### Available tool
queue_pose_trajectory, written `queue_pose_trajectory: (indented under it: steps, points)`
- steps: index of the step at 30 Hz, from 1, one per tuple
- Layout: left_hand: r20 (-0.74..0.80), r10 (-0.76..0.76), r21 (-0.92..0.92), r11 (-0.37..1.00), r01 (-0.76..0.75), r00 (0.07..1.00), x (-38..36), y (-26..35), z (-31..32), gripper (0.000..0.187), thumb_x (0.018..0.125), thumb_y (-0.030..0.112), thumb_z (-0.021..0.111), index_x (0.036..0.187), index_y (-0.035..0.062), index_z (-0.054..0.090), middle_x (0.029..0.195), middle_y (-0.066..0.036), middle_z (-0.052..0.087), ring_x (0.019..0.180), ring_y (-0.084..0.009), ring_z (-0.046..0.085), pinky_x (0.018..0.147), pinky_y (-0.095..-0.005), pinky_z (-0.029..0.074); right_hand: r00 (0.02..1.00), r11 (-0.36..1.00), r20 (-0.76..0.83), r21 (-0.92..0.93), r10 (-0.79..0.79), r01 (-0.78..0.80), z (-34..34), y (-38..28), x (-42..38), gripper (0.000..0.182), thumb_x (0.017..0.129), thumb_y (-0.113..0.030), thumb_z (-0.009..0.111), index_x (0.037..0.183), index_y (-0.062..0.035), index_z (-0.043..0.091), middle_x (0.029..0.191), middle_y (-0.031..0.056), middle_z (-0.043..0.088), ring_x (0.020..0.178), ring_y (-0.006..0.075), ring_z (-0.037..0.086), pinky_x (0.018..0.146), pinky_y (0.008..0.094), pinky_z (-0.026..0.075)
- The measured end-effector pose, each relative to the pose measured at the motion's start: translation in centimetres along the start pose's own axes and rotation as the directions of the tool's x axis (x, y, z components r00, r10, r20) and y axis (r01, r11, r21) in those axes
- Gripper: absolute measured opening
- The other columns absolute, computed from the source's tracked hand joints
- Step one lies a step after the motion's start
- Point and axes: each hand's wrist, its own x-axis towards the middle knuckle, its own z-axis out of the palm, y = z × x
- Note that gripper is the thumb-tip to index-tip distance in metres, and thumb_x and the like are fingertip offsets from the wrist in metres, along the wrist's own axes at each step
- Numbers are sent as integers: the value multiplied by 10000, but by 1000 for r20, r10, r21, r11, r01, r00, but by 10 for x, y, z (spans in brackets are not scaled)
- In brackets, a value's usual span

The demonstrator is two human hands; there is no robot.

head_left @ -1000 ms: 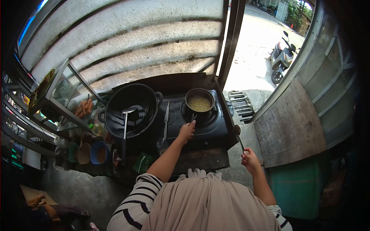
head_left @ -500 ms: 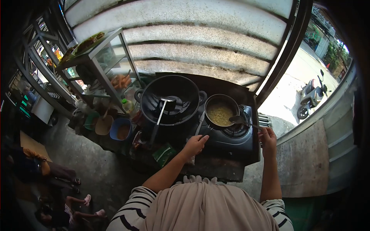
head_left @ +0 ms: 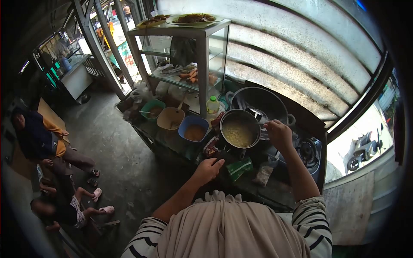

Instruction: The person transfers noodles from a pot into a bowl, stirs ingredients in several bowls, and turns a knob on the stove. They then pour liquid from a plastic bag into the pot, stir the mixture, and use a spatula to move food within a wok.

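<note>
A dark saucepan [head_left: 222,134] with yellowish, soupy food [head_left: 239,131] in it is off the stove, above the counter's left part, overlapping the wok's near left side. My left hand [head_left: 208,171] is closed at the saucepan's near-left side, around its dark handle, which is mostly hidden by the fingers. My right hand [head_left: 279,132] is closed at the saucepan's right rim on a spoon; its bowl end is hard to make out. Behind the saucepan is a large black wok [head_left: 275,101] with a metal-headed utensil in it.
A blue bowl [head_left: 183,133], a tan bowl [head_left: 160,120] and a green bowl [head_left: 146,105] line the counter's left. Green-capped bottle [head_left: 212,106], glass cabinet [head_left: 217,60], green packet [head_left: 239,168], plastic bag [head_left: 264,173] and stove burner [head_left: 308,150] are nearby. Two people [head_left: 64,148] sit at left.
The saucepan has come off the burner and moved left with my left hand on its handle. My right hand has followed it leftward with the spoon. The camera view has turned left.
</note>
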Motion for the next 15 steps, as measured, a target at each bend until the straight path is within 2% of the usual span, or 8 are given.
queue_pose_trajectory:
  steps: [3,5,6,9,11,13,14,15]
  points:
    - [-69,-16,13,1000,17,998,-23,3,-58,338,920,341,551,743,56,509,569,24,465,452,-51,422,405,-224,329,987,988,101,72,129,-136,56,-29,7,170,851,-204,603,795,-44,615,690,132,587,593,319,576,547,386,426]
    - [-109,-29,47,998,35,994,-32,5,-91,343,918,338,553,735,51,511,572,19,474,458,-56,433,412,-228,339,938,927,241,220,249,-303,86,-48,10,199,864,-205,588,799,-17,580,642,134,552,532,286,508,523,366,381]
    - [-152,-10,93,995,24,988,-34,4,-104,348,916,336,556,726,46,517,573,15,482,465,-60,445,422,-233,349,906,891,304,254,295,-375,100,-60,11,223,879,-204,572,807,7,558,610,130,516,511,225,462,518,351,364]
    - [-209,16,128,992,11,978,-37,-1,-140,332,920,322,558,720,64,499,560,28,458,454,-49,417,411,-223,331,856,813,444,376,264,-445,137,-92,17,244,884,-214,569,797,14,556,603,130,497,518,188,462,522,359,367]
    - [-224,23,114,993,3,974,-36,-2,-161,314,926,311,557,722,86,475,545,44,425,434,-33,376,390,-208,302,871,776,441,464,216,-427,165,-102,22,253,902,-216,553,786,8,567,573,75,484,507,136,445,481,312,347]
    - [-279,45,123,992,-11,959,-32,-3,-176,312,925,314,559,725,87,482,538,51,420,429,-28,376,389,-201,302,654,377,683,540,325,-752,181,-119,34,250,923,-225,538,790,-18,586,570,-1,463,484,88,399,445,244,309]
    - [-280,42,117,993,-9,959,-30,-2,-184,312,925,314,559,725,87,482,538,51,420,429,-28,376,389,-201,302,633,226,716,592,294,-774,185,-126,40,237,937,-227,523,800,-47,595,581,-49,428,466,47,358,422,197,257]
    - [-290,22,94,996,6,957,-29,0,-192,338,921,324,561,715,62,504,551,33,454,452,-38,404,410,-217,328,630,233,719,586,293,-776,193,-128,47,237,937,-227,523,800,-47,595,581,-49,428,466,47,358,422,197,257]
